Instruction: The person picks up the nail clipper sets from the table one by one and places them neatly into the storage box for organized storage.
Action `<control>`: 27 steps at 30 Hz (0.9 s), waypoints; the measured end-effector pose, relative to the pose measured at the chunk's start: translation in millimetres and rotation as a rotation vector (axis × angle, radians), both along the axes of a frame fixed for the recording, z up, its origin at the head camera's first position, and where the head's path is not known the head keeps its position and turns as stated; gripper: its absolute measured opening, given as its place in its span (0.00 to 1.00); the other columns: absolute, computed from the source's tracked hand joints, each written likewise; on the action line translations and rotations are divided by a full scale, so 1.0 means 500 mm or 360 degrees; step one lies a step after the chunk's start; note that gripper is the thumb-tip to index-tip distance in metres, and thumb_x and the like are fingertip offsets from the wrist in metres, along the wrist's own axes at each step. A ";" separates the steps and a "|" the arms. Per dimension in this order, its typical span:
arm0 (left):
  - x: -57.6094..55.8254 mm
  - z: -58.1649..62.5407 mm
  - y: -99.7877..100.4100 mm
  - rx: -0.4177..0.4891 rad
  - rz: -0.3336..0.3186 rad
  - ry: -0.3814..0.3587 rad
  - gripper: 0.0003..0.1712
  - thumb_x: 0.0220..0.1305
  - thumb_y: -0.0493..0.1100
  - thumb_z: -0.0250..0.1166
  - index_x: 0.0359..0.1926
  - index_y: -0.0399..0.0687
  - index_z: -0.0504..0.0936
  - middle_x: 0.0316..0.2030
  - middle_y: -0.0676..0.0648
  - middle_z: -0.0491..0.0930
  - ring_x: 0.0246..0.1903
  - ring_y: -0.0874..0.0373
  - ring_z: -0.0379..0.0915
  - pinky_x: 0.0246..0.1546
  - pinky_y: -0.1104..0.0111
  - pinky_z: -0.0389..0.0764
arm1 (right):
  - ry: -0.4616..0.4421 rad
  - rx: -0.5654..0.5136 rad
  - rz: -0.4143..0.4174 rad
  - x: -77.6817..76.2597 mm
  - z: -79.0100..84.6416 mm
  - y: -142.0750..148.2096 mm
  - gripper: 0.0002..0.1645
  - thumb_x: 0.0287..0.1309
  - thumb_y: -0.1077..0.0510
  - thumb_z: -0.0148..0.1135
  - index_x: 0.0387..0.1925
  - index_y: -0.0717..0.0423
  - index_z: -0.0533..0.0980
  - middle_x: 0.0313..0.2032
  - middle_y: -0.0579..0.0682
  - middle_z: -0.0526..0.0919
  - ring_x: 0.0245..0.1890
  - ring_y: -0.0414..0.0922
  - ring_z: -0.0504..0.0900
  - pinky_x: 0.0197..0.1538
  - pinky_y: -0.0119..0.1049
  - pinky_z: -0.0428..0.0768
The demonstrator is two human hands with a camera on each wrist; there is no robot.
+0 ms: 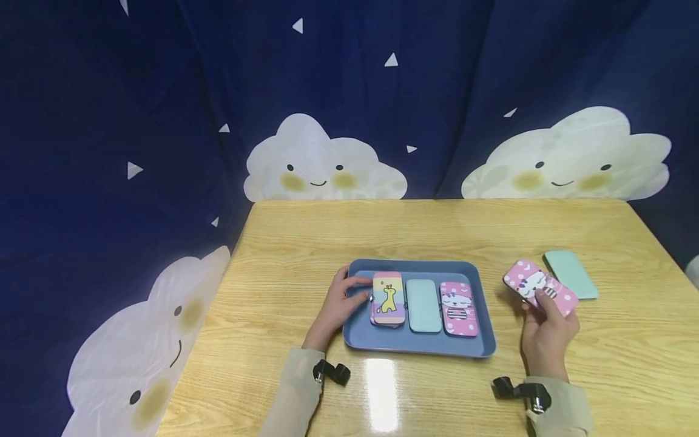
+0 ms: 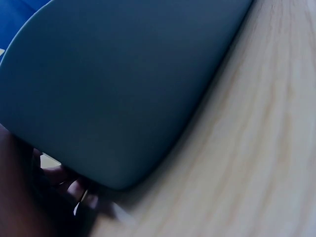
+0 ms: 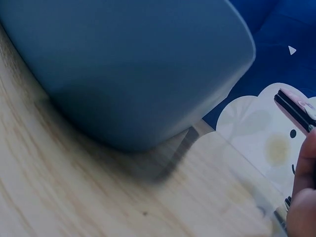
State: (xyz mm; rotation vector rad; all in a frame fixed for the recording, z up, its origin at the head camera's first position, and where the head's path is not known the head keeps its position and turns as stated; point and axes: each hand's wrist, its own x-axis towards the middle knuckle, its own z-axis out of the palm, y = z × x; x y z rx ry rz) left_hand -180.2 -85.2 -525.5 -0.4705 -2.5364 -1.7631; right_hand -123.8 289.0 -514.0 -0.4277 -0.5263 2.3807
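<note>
My right hand (image 1: 546, 340) holds a small pink case (image 1: 526, 282) with a white cartoon animal and dots, tilted above the table, thumb on its face. In the right wrist view, that case's dark edge (image 3: 291, 108) shows above the fingers. My left hand (image 1: 335, 306) reaches over the left rim of a blue-grey tray (image 1: 420, 346), fingertips at the left side of a striped giraffe case (image 1: 389, 303). Another case's edge shows beneath the giraffe one. Beside it in the tray lie a mint-green case (image 1: 423, 306) and a matching pink case (image 1: 459, 309).
Another mint-green case (image 1: 571, 274) lies on the wooden table (image 1: 306, 237), just behind the held one. A dark blue curtain (image 1: 437, 79) with cloud prints hangs behind the table and along its left side. Tray walls (image 2: 113, 98) fill much of both wrist views.
</note>
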 end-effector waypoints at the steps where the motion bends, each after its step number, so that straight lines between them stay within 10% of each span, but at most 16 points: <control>1: 0.000 0.000 0.000 0.0005 -0.0003 0.0006 0.13 0.56 0.34 0.68 0.45 0.41 0.87 0.67 0.38 0.64 0.67 0.41 0.59 0.68 0.45 0.57 | 0.0004 -0.0002 -0.0002 0.000 0.000 0.000 0.26 0.54 0.82 0.57 0.57 0.73 0.72 0.51 0.65 0.81 0.33 0.51 0.82 0.17 0.37 0.75; 27: -0.003 0.001 0.002 0.0047 0.0005 0.0000 0.13 0.58 0.30 0.66 0.45 0.35 0.86 0.68 0.34 0.63 0.68 0.36 0.57 0.68 0.41 0.54 | -0.0021 -0.0046 0.0054 -0.005 0.000 -0.001 0.26 0.57 0.75 0.61 0.58 0.75 0.69 0.42 0.65 0.81 0.30 0.53 0.83 0.14 0.39 0.73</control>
